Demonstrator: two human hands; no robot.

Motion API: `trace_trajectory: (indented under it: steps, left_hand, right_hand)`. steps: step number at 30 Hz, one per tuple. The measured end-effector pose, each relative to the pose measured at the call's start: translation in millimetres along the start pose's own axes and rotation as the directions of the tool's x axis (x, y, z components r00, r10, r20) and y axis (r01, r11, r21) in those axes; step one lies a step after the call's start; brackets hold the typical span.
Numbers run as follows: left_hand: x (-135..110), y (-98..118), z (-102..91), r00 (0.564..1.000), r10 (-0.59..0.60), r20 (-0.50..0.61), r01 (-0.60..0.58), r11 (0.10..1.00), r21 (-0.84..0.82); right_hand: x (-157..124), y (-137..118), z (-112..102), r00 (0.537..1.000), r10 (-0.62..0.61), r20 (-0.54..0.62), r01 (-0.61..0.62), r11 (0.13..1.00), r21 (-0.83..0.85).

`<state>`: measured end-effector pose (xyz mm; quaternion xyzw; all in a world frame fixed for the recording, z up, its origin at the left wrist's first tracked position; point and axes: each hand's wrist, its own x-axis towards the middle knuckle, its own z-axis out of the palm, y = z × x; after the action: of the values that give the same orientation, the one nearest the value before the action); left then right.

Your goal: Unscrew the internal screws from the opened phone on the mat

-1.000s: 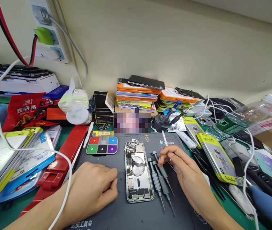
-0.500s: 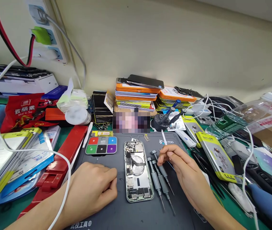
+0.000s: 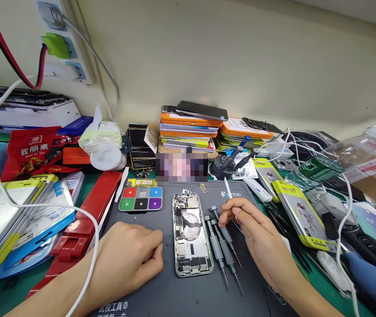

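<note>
An opened phone (image 3: 193,257) lies face up on the dark mat, its inner parts and a round coil showing. To its left, my left hand (image 3: 133,248) rests as a loose fist on the mat, with nothing seen in it. Several grey screwdrivers (image 3: 217,251) lie side by side, right of the phone. Over their handles is my right hand (image 3: 252,229), fingers curled and thumb drawn in. A thin white stick (image 3: 227,187) runs behind these fingers; whether they grip it is unclear.
A magnetic pad with coloured squares (image 3: 140,199) sits left of the phone's top. Behind are a screwdriver stand (image 3: 222,167) and stacked boxes (image 3: 188,130). A white cable (image 3: 90,215) crosses above my left forearm. Yellow battery boxes (image 3: 302,215) lie at the right.
The view has shifted very slightly. Both hands, the phone and the screwdrivers keep nearly the same places.
</note>
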<state>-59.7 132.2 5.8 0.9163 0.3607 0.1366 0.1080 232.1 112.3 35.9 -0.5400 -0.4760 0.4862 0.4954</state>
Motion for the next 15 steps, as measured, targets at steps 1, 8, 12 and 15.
trace_trajectory:
  steps: [1, 8, 12, 15]
  left_hand:
    - [0.0, -0.1, 0.3, 1.0, -0.002, 0.002, 0.002, 1.0, -0.001]
    - [-1.1, -0.8, 1.4, 1.0, -0.011, 0.01, 0.011, 1.0, -0.007]
    - [-0.9, -0.4, 0.2, 1.0, -0.012, 0.015, 0.012, 1.0, 0.0]
    - [-0.2, -0.2, -0.6, 1.0, -0.013, 0.026, 0.013, 1.0, 0.003]
  right_hand:
    - [0.4, 0.3, 0.0, 1.0, 0.002, 0.0, -0.002, 1.0, -0.003]
    - [0.0, 1.6, -1.7, 1.0, 0.008, -0.009, -0.008, 1.0, -0.007]
    - [-0.9, 0.3, -0.5, 1.0, 0.006, -0.019, -0.007, 1.0, -0.014]
    - [-0.2, -0.6, 0.6, 1.0, 0.008, -0.021, -0.009, 1.0, -0.018]
